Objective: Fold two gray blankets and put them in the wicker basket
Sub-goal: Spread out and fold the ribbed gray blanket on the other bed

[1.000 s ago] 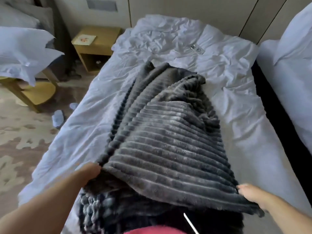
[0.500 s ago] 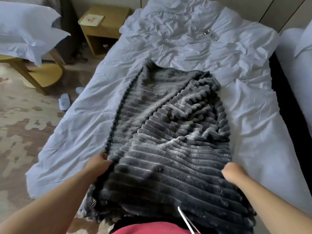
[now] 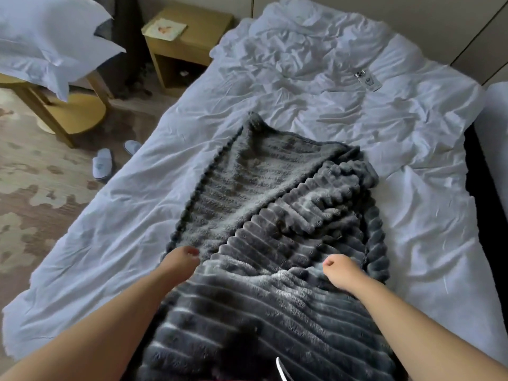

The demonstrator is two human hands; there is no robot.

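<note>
A gray ribbed plush blanket (image 3: 277, 215) lies lengthwise on the white bed (image 3: 428, 215), its near end doubled over the far part in an uneven fold. My left hand (image 3: 182, 261) grips the folded layer at its left edge, fingers curled into the fabric. My right hand (image 3: 342, 273) grips the same layer near the right edge, closed like a fist on the plush. Both hands hold the layer low over the blanket's middle. No second blanket and no wicker basket are in view.
A wooden nightstand (image 3: 189, 42) stands at the bed's far left corner. A round wooden table with white pillows (image 3: 52, 42) is at the left. White slippers (image 3: 103, 163) lie on the patterned carpet. A second bed (image 3: 494, 138) flanks the right side. A small tag (image 3: 368, 81) rests on the sheet.
Both hands carried the near end of the blanket forward and down over its far part, coming closer together. The view tilted lower toward the bed.
</note>
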